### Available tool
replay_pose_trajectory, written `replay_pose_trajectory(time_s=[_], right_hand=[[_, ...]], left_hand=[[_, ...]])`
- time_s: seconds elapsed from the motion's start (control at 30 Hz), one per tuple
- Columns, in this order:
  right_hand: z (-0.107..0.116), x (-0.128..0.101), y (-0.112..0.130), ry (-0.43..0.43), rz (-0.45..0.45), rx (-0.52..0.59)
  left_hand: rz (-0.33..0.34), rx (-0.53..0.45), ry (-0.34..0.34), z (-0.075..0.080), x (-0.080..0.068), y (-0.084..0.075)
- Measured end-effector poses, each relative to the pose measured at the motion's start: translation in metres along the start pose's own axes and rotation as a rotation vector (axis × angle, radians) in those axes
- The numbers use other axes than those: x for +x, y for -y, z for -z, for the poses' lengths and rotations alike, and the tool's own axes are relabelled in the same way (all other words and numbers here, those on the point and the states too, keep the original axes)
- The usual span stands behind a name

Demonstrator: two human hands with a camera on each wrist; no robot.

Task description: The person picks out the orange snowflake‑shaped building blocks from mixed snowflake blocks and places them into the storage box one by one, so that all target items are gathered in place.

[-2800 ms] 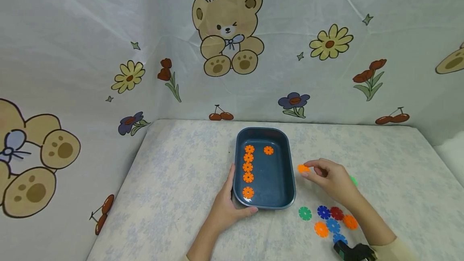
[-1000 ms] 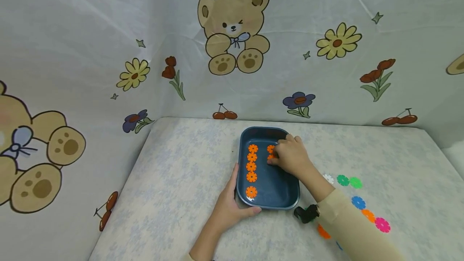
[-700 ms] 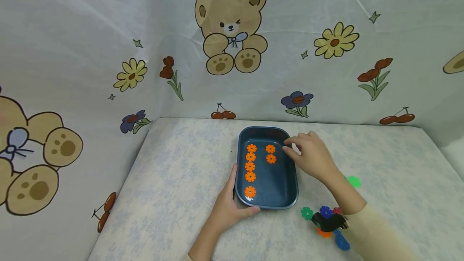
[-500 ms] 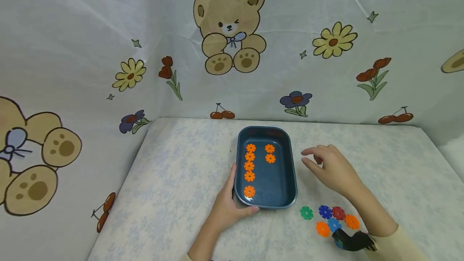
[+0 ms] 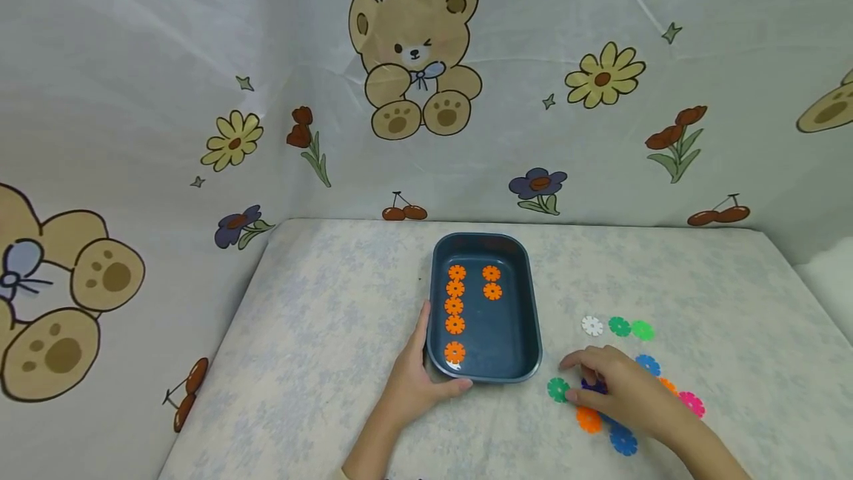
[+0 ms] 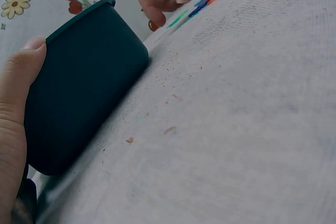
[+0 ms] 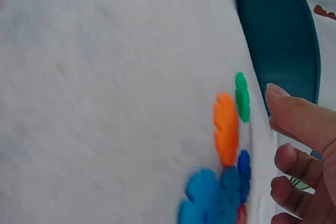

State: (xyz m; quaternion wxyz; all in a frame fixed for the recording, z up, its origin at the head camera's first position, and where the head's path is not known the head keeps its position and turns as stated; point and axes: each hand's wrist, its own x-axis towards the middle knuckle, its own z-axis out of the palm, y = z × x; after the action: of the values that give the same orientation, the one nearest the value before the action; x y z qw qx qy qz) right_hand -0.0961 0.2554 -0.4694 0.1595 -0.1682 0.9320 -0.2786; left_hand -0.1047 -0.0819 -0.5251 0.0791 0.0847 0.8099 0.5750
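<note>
A dark teal tray (image 5: 533, 317) sits mid-table with several orange flower discs (image 5: 455, 306) in a left column and two (image 5: 492, 282) in a right column. My left hand (image 5: 421, 365) grips the tray's near left corner, thumb along its side wall (image 6: 89, 77). My right hand (image 5: 577, 379) hovers low over loose discs right of the tray, fingers loosely curled, fingertips over a dark blue disc (image 5: 593, 385); it holds nothing. A green disc (image 5: 557, 390) and an orange disc (image 5: 589, 418) lie beside it, the orange one (image 7: 226, 128) just left of my fingers (image 7: 304, 124).
More loose discs lie on the right: white (image 5: 591, 326), green (image 5: 619, 327), bright green (image 5: 643, 330), blue (image 5: 646, 364), pink (image 5: 691, 404) and blue (image 5: 623, 441). A printed fabric backdrop (image 5: 413, 95) walls the table behind and on the left.
My right hand laid a second orange disc in the tray's right column, drew back out, and came down over the loose discs at the front right. The left hand stayed on the tray.
</note>
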Motion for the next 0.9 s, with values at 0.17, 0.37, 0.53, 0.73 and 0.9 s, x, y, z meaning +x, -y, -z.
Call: replay_pose_trajectory(time_s=[0.17,0.37,0.53,0.73,0.9], right_hand=[[-0.007,-0.004,0.002,0.031,-0.044,-0.067],[-0.004,-0.015,-0.006,0.122,-0.052,-0.098],[-0.006,-0.023,-0.015,0.154,-0.026,-0.096],[-0.011,-0.027,-0.018,0.132,-0.060,-0.089],[-0.014,-0.030,-0.016,0.136,-0.056,-0.030]], left_hand=[[-0.002,-0.004,0.004,-0.001,0.001,0.000],[-0.004,0.000,-0.001,-0.001,0.001,-0.001],[-0.014,0.003,-0.004,0.000,0.001,-0.001],[-0.008,0.004,-0.008,0.000,0.000,-0.001],[-0.010,0.009,-0.008,0.000,0.000,-0.001]])
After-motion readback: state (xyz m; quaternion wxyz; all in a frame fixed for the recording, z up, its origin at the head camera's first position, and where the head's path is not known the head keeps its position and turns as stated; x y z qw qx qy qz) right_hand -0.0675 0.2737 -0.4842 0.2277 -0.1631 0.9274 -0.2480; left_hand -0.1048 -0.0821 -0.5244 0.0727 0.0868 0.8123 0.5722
